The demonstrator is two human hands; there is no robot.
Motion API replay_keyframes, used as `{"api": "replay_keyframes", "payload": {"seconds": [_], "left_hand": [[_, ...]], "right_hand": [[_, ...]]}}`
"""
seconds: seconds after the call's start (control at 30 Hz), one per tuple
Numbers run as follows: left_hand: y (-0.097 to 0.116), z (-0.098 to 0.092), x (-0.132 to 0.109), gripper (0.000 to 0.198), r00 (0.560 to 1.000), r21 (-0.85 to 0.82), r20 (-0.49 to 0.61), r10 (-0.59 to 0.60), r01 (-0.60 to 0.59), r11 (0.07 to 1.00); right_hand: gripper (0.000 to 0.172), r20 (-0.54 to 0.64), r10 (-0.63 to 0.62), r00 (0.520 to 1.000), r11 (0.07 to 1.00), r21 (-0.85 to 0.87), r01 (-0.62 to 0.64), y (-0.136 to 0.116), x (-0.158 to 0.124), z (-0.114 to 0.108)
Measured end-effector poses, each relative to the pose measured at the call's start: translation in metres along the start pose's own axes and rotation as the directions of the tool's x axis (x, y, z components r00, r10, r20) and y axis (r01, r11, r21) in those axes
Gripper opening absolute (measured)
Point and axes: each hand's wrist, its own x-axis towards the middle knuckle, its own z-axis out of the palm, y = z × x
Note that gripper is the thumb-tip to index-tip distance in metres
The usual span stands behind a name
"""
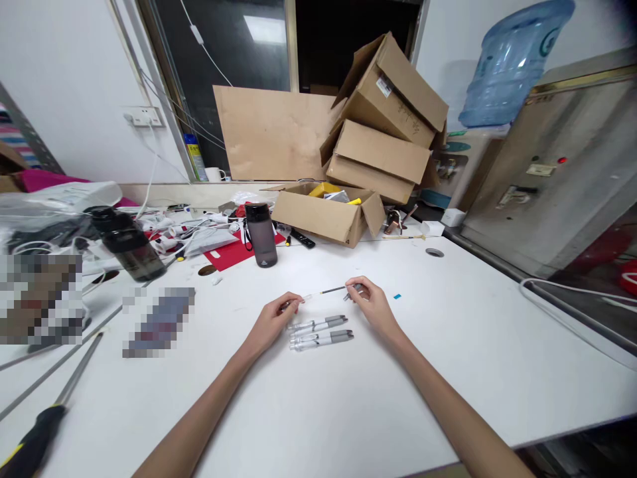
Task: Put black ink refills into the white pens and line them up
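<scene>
A thin pen refill [332, 289] with a dark section stretches between my hands above the white table. My right hand [369, 302] pinches its dark end and also has a short grey pen part [348, 296] at the fingertips. In my left hand [281, 317] a clear pen barrel is held, its tip pointing toward the refill; the fingers partly hide it. Just below my hands lie two clear pens with grey grips, one [318, 324] behind the other [321, 339], side by side. A small blue piece [397, 297] lies right of my right hand.
A dark bottle [261, 239] and an open cardboard box [318, 216] stand at the back. Another bottle [132, 249] and tangled cables are at left, with a screwdriver [44, 425] at front left. A table hole [434, 253] is at right.
</scene>
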Motion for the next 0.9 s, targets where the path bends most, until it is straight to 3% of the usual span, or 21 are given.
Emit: {"api": "replay_keyframes", "payload": {"seconds": [0.2,0.33,0.67,0.8,0.9], "left_hand": [[0.006,0.003,-0.002,0.033,0.999,-0.013,0.024,0.03,-0.03,0.999],[0.011,0.006,-0.003,0.032,0.998,-0.032,0.038,0.052,-0.051,0.998],[0.017,0.01,-0.007,0.032,0.996,-0.021,0.046,0.07,-0.069,0.997],[0.014,0.009,-0.006,0.032,0.997,-0.007,0.028,0.076,-0.075,0.997],[0.011,0.007,-0.004,0.031,0.998,0.0,-0.007,0.065,-0.065,0.998]], "right_hand": [[0.025,0.035,-0.007,0.999,1.0,-0.018,0.008,-0.006,-0.005,0.006],[0.028,0.059,0.051,0.997,0.999,-0.018,-0.05,-0.007,-0.01,0.017],[0.045,0.11,0.148,0.983,0.988,0.021,-0.152,-0.001,-0.016,0.029],[0.06,0.114,0.237,0.965,0.965,0.084,-0.247,0.005,-0.011,0.028],[0.048,0.059,0.22,0.974,0.968,0.107,-0.225,0.01,-0.007,0.024]]}}
